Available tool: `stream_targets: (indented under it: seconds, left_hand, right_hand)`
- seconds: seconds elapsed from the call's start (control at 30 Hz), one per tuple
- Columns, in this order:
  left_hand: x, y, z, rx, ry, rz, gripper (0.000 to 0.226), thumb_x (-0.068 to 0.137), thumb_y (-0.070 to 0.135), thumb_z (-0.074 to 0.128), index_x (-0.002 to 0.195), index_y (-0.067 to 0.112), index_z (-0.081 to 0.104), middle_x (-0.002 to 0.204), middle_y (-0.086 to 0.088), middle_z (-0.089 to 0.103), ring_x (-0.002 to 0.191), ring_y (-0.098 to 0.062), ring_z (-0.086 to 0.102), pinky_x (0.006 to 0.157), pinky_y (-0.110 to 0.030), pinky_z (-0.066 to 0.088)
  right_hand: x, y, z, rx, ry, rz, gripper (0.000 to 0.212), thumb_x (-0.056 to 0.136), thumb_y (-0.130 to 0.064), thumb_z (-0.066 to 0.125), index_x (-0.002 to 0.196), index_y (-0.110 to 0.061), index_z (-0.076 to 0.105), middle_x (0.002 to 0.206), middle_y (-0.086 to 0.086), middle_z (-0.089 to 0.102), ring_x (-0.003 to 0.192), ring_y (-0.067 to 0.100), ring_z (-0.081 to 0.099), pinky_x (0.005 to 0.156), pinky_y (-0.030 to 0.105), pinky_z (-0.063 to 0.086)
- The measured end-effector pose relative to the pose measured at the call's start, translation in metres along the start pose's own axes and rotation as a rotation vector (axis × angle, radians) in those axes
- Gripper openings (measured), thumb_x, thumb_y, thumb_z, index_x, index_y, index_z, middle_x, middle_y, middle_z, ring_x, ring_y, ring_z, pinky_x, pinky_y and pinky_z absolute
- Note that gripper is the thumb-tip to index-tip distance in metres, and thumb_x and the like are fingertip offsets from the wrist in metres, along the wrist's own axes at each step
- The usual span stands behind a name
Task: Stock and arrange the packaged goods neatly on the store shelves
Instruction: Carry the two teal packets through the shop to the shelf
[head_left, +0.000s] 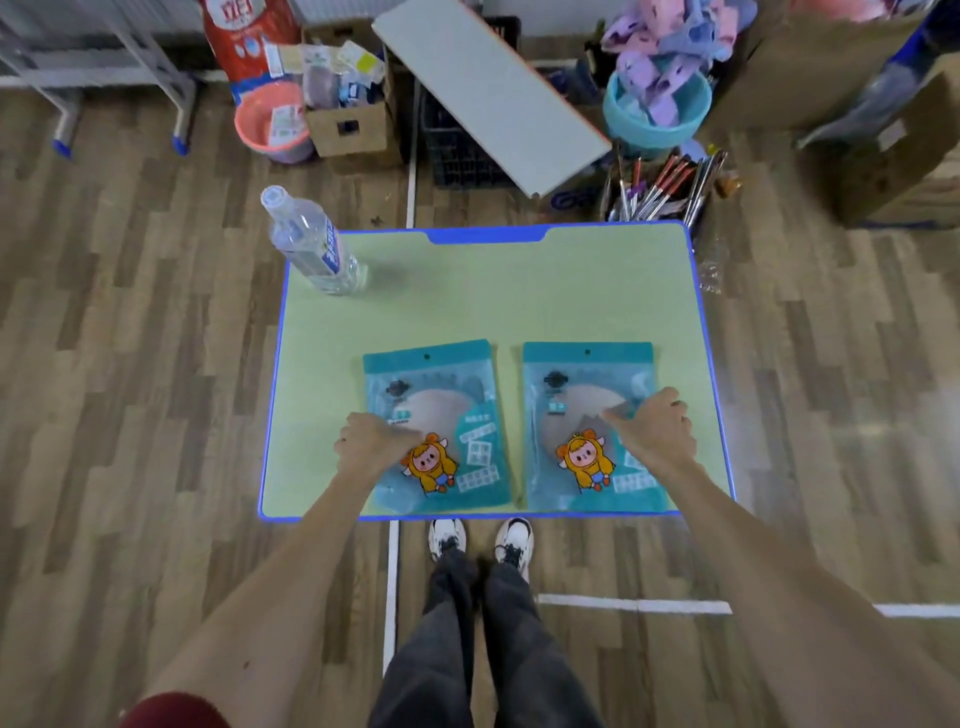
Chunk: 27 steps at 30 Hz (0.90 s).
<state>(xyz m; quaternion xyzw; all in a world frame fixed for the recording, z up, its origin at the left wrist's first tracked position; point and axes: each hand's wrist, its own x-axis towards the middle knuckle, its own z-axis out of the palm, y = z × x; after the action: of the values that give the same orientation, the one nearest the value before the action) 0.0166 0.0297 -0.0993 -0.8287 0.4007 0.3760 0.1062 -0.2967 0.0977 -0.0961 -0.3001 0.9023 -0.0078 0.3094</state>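
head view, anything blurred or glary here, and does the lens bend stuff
Head view: wide lens bows the table edges; fingers of left hand and right hand blurred; glare on the floor far right; print on left packet and right packet too soft to read.

A pale green table top (493, 301) with a blue rim carries three things. A clear plastic water bottle (311, 244) stands at its far left corner. Two teal cartoon-printed packets lie flat near the front edge, the left packet (447, 384) just apart from the right packet (587, 376).
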Motion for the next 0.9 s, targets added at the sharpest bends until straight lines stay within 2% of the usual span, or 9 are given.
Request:
stream_targets:
  seconds: [0.2, 0.27, 0.37, 0.47, 0.57, 0.63, 0.7, 0.83, 0.9]
  left_hand:
    - [-0.008, 0.014, 0.011, 0.006, 0.095, -0.125, 0.091, 0.063, 0.041, 0.081, 0.13, 0.003, 0.034, 0.13, -0.014, 0.047, 0.125, -0.031, 0.043, 0.1, -0.039, 0.042]
    - [-0.002, 0.008, 0.014, -0.034, 0.078, -0.079, 0.077, 0.06, 0.04, 0.079, 0.12, 0.004, 0.046, 0.116, -0.012, 0.056, 0.11, -0.029, 0.054, 0.092, -0.039, 0.049]
    - [0.001, 0.0, 0.014, -0.088, 0.001, 0.069, 0.04, 0.068, 0.037, 0.079, 0.084, 0.009, 0.056, 0.08, -0.005, 0.06, 0.072, -0.02, 0.057, 0.068, -0.032, 0.05]
    - [0.005, -0.001, 0.012, -0.178, -0.023, 0.117, 0.041, 0.07, 0.039, 0.082, 0.085, 0.01, 0.057, 0.077, -0.004, 0.06, 0.073, -0.022, 0.06, 0.068, -0.034, 0.052]
    - [0.007, 0.001, 0.007, -0.329, -0.016, 0.097, 0.029, 0.077, 0.034, 0.076, 0.085, 0.009, 0.064, 0.078, -0.006, 0.063, 0.074, -0.024, 0.06, 0.068, -0.035, 0.051]
    - [0.011, 0.0, 0.004, -0.419, -0.022, 0.076, 0.023, 0.083, 0.031, 0.07, 0.077, 0.01, 0.064, 0.08, -0.011, 0.062, 0.073, -0.026, 0.057, 0.066, -0.035, 0.047]
    - [0.01, 0.001, 0.0, -0.494, -0.038, 0.048, 0.019, 0.084, 0.026, 0.069, 0.074, 0.011, 0.063, 0.085, -0.014, 0.064, 0.078, -0.028, 0.059, 0.071, -0.039, 0.051]
    - [0.0, 0.002, -0.014, -0.599, -0.069, 0.017, 0.012, 0.085, 0.014, 0.071, 0.09, 0.005, 0.064, 0.085, -0.012, 0.06, 0.081, -0.028, 0.055, 0.073, -0.037, 0.046]
    - [-0.008, 0.002, -0.027, -0.64, -0.071, 0.065, 0.011, 0.085, 0.011, 0.073, 0.089, 0.003, 0.066, 0.086, -0.011, 0.057, 0.08, -0.025, 0.051, 0.072, -0.035, 0.041]
  right_hand:
    - [0.014, -0.001, 0.001, -0.052, 0.073, 0.07, 0.084, 0.076, -0.054, 0.074, 0.128, -0.002, 0.033, 0.124, 0.019, 0.045, 0.114, 0.035, 0.047, 0.091, 0.045, 0.044]
    - [0.018, 0.0, 0.004, -0.044, 0.043, 0.108, 0.085, 0.074, -0.054, 0.075, 0.126, -0.002, 0.034, 0.124, 0.018, 0.047, 0.114, 0.035, 0.047, 0.091, 0.045, 0.043]
    - [0.02, -0.001, 0.005, 0.013, 0.027, 0.171, 0.084, 0.07, -0.053, 0.078, 0.124, -0.003, 0.037, 0.12, 0.016, 0.048, 0.115, 0.035, 0.048, 0.091, 0.044, 0.042]
    - [0.023, -0.001, 0.008, 0.134, -0.031, 0.178, 0.074, 0.069, -0.054, 0.078, 0.115, -0.003, 0.049, 0.105, 0.01, 0.055, 0.107, 0.034, 0.053, 0.082, 0.039, 0.042]
    - [0.043, 0.01, 0.019, 0.26, -0.093, 0.19, 0.061, 0.052, -0.059, 0.071, 0.091, -0.012, 0.063, 0.09, 0.009, 0.067, 0.09, 0.03, 0.062, 0.077, 0.039, 0.051]
    - [0.036, 0.004, 0.012, 0.338, -0.126, 0.16, 0.046, 0.061, -0.05, 0.073, 0.08, -0.01, 0.063, 0.082, 0.008, 0.069, 0.078, 0.027, 0.066, 0.078, 0.038, 0.054]
    - [0.023, -0.008, 0.001, 0.467, -0.171, 0.14, 0.027, 0.078, -0.027, 0.076, 0.081, -0.004, 0.063, 0.081, 0.012, 0.067, 0.07, 0.027, 0.064, 0.069, 0.037, 0.053]
    - [0.013, -0.014, -0.012, 0.514, -0.301, 0.117, 0.027, 0.08, -0.01, 0.077, 0.1, 0.003, 0.063, 0.091, 0.018, 0.07, 0.076, 0.029, 0.069, 0.07, 0.039, 0.057]
    - [0.007, -0.02, -0.022, 0.512, -0.329, 0.081, 0.023, 0.081, -0.01, 0.077, 0.097, 0.003, 0.065, 0.093, 0.02, 0.07, 0.082, 0.033, 0.069, 0.076, 0.042, 0.058]
